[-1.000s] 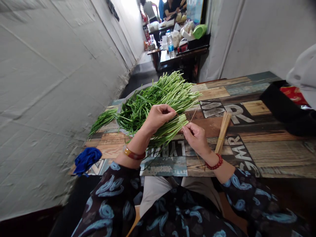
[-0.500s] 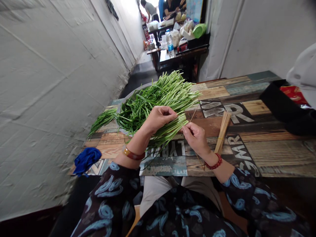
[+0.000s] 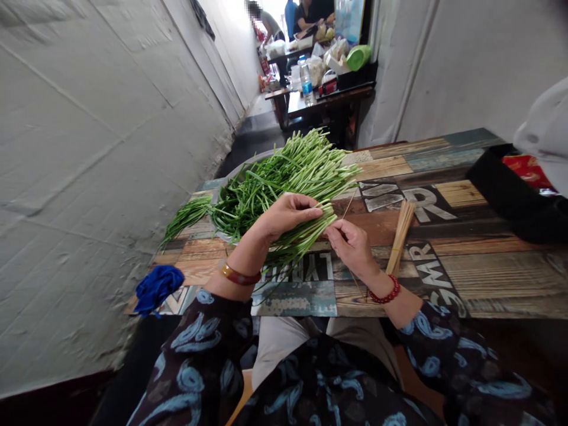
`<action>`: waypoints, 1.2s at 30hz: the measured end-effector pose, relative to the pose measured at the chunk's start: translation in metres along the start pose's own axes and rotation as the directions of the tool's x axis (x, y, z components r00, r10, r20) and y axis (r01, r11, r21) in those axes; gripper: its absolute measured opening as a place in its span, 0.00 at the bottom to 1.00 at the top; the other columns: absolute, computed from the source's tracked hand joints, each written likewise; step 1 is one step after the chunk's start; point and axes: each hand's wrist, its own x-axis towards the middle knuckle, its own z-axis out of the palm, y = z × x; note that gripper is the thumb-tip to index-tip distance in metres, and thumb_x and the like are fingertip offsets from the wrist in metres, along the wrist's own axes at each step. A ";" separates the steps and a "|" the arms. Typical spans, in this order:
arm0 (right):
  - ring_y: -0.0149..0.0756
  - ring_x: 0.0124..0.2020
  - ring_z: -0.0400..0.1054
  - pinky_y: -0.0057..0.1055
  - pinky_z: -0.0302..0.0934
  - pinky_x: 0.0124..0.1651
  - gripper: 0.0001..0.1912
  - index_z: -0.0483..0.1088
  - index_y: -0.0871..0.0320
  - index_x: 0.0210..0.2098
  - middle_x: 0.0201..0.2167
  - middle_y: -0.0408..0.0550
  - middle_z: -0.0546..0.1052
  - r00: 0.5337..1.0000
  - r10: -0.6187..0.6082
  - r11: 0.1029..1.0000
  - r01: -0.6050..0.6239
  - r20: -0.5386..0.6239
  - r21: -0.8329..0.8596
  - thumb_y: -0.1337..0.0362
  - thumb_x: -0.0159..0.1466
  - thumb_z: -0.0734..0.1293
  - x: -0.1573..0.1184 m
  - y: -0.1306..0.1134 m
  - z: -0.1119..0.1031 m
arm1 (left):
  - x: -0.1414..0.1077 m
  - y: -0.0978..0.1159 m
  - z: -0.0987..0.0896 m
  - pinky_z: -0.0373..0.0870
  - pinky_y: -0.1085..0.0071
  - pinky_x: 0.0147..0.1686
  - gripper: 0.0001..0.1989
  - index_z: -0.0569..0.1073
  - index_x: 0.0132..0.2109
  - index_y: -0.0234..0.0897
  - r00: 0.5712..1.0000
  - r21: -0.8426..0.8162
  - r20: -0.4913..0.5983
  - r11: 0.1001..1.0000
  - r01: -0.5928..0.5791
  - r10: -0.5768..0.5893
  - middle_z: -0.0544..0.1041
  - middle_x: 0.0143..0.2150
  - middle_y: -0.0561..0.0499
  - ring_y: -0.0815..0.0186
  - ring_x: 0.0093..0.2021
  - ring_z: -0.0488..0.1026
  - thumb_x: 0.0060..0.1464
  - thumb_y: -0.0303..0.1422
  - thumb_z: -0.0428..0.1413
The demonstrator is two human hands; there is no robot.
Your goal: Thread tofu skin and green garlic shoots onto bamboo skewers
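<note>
Here at the centre, the left grip [image 3: 293, 214] has thumb and forefinger closed on the pale ends of long green leafy stems [image 3: 306, 234], the handful lying right beneath it. Just beside it, the right grip [image 3: 352, 245] has its fingertips together at those same ends; what is pinched there is too small to tell. That looks the delicate spot: pull too hard and a tender stem could snap, or slacken the left fingers and the handful could fan out.

Behind the right grip runs a thin brown stick [image 3: 349, 204], slanting past the knuckles; a careless wrist could knock it askew. To the right of that grip, tan slender sticks in a banded bundle [image 3: 402, 236] lie close enough for a sweeping forearm to scatter.

Beyond the left grip, a grey round basin [image 3: 248, 163] is heaped with more greens, their pale ends overhanging the rim; one snag and several could slide onto the wood-patterned bench [image 3: 501, 272]. Farther out left, a crumpled blue cloth [image 3: 157, 287] droops over the near edge, liable to slip if brushed.
</note>
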 end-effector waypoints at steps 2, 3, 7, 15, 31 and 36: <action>0.28 0.18 0.58 0.25 0.53 0.21 0.17 0.71 0.56 0.32 0.17 0.37 0.65 1.000 0.000 1.000 0.000 0.003 0.005 0.50 0.68 0.64 0.000 0.000 0.000 | 0.001 -0.001 0.000 0.63 0.76 0.24 0.18 0.77 0.28 0.32 0.999 -0.026 -0.035 1.000 0.007 -0.008 0.74 0.23 0.52 0.73 0.23 0.66 0.44 0.44 0.67; 0.28 0.18 0.58 0.25 0.53 0.21 0.16 0.71 0.57 0.33 0.17 0.37 0.65 1.000 -0.001 1.000 0.001 0.006 0.009 0.50 0.68 0.65 0.000 0.000 0.000 | 0.002 -0.001 -0.001 0.62 0.76 0.23 0.18 0.77 0.28 0.31 0.998 -0.050 -0.067 0.999 0.010 -0.013 0.74 0.23 0.53 0.73 0.22 0.65 0.43 0.44 0.67; 0.28 0.17 0.58 0.26 0.53 0.22 0.16 0.73 0.57 0.34 0.17 0.37 0.65 1.000 -0.005 1.000 0.005 0.021 0.002 0.51 0.68 0.64 -0.001 -0.002 -0.001 | 0.002 -0.001 -0.004 0.61 0.77 0.23 0.18 0.76 0.27 0.32 0.987 -0.136 -0.156 0.991 0.015 -0.037 0.73 0.22 0.54 0.74 0.21 0.65 0.40 0.43 0.69; 0.29 0.20 0.61 0.27 0.55 0.25 0.16 0.73 0.58 0.32 0.17 0.40 0.67 0.996 -0.071 0.993 0.065 -0.062 -0.094 0.54 0.69 0.62 -0.001 -0.007 0.000 | 0.007 -0.002 -0.008 0.61 0.75 0.23 0.18 0.75 0.27 0.31 0.997 -0.092 -0.073 0.995 0.029 -0.036 0.72 0.22 0.53 0.73 0.21 0.66 0.42 0.43 0.68; 0.28 0.17 0.58 0.26 0.53 0.23 0.15 0.73 0.58 0.32 0.16 0.38 0.66 0.996 -0.074 0.996 0.071 -0.045 -0.059 0.55 0.68 0.63 0.001 -0.004 0.000 | 0.018 0.013 -0.007 0.68 0.75 0.28 0.20 0.81 0.35 0.30 1.000 -0.084 -0.001 0.996 0.031 -0.032 0.80 0.30 0.47 0.71 0.27 0.72 0.48 0.46 0.66; 0.28 0.18 0.60 0.26 0.54 0.23 0.15 0.73 0.58 0.31 0.16 0.39 0.66 0.995 -0.089 0.994 0.086 -0.048 -0.063 0.56 0.68 0.62 0.002 -0.007 -0.001 | 0.021 0.018 -0.004 0.65 0.76 0.25 0.18 0.80 0.32 0.28 0.997 -0.049 -0.045 0.997 0.056 -0.059 0.79 0.26 0.48 0.72 0.24 0.71 0.46 0.43 0.68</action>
